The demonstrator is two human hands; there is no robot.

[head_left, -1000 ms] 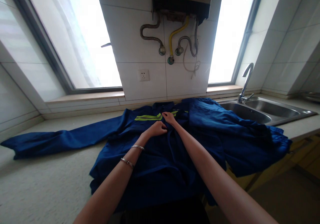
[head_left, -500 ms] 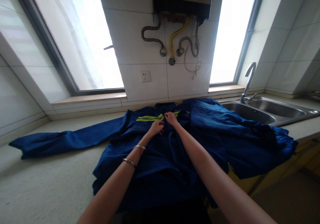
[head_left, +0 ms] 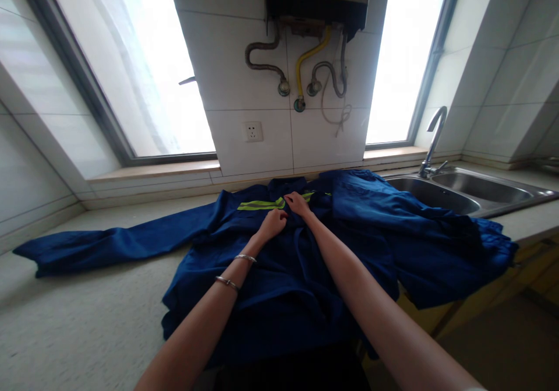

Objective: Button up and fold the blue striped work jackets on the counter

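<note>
Tiled kitchen, pale desk [head_left: 96, 315] w/ a sink [head_left: 515, 206] at the R end; the blue jacket [head_left: 279, 283] is spread mid-desk, near side apparently past the front edge, bunched blue cloth [head_left: 414, 222] overhanging too, so free room's mostly L, in front of the sleeve [head_left: 117, 246]. R hand [head_left: 297, 203] is pinched on the chest by the hi-vis stripe [head_left: 259, 205]; L hand [head_left: 274, 223], just below, is loosely curled, can't tell if it's got cloth. Step's prob. close fingerwork at the front opening; next move calls for steady fingertips, w/o tugging the overhang, imo.
</note>
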